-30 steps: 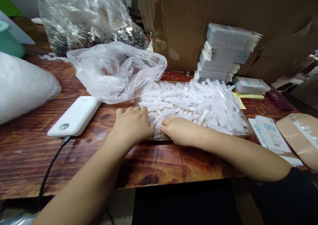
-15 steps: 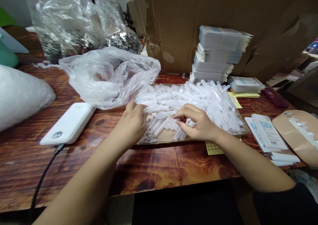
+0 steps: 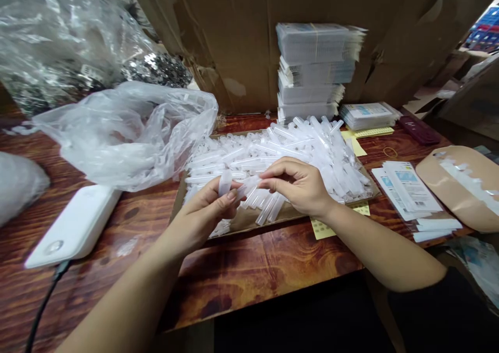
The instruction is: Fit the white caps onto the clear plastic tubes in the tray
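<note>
My left hand (image 3: 208, 210) is raised over the near edge of a flat cardboard sheet (image 3: 245, 220) and pinches a small clear plastic piece (image 3: 225, 182) between thumb and fingers. My right hand (image 3: 298, 184) is closed in a pinch on a clear plastic tube (image 3: 247, 185) whose end points toward the left hand. Both hands meet just above a big heap of clear plastic tubes (image 3: 296, 147) lying on the cardboard sheet.
A crumpled clear plastic bag (image 3: 125, 129) lies left of the heap. A white power bank (image 3: 72, 228) with a black cable sits at the left. Stacked card packs (image 3: 314, 69) stand behind, before a cardboard box (image 3: 253, 30). Printed labels (image 3: 409, 192) lie at the right.
Both hands rose off the heap, each with a piece pinched, and came together above the sheet's near edge. The view swung to the right.
</note>
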The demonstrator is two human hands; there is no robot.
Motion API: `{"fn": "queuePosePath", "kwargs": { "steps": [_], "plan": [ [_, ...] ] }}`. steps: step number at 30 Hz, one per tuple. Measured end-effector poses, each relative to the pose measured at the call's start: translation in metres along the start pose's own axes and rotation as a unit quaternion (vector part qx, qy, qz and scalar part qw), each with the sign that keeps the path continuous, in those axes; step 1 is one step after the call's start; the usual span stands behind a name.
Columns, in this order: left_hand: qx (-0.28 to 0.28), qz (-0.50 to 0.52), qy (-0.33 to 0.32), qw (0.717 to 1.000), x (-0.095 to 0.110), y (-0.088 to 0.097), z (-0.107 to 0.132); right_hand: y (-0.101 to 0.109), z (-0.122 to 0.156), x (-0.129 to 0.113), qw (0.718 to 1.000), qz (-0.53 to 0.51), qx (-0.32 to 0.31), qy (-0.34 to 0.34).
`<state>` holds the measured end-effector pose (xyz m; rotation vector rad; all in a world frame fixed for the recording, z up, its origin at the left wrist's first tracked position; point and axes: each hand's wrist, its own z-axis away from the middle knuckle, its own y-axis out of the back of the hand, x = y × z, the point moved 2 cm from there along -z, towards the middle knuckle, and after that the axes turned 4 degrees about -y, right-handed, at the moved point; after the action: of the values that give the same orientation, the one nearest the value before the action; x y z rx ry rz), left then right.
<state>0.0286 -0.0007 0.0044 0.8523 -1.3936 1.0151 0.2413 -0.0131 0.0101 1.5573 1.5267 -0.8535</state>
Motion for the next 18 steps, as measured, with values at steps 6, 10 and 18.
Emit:
{"fn": "queuePosePath", "kwargs": {
  "steps": [6,10,18],
  "plan": [
    [-0.066,0.011,-0.047,0.997,0.0,-0.002,0.005,-0.003,0.005,-0.007,0.993,0.062,-0.015,0.101],
    [-0.077,-0.003,-0.083,0.994,0.003,-0.001,0.006,-0.003,0.009,-0.013,0.987,0.078,-0.04,0.133],
    [-0.091,-0.109,-0.128,0.982,0.008,0.002,0.011,0.002,0.01,-0.019,0.993,0.059,-0.103,0.0]
  ]
}}
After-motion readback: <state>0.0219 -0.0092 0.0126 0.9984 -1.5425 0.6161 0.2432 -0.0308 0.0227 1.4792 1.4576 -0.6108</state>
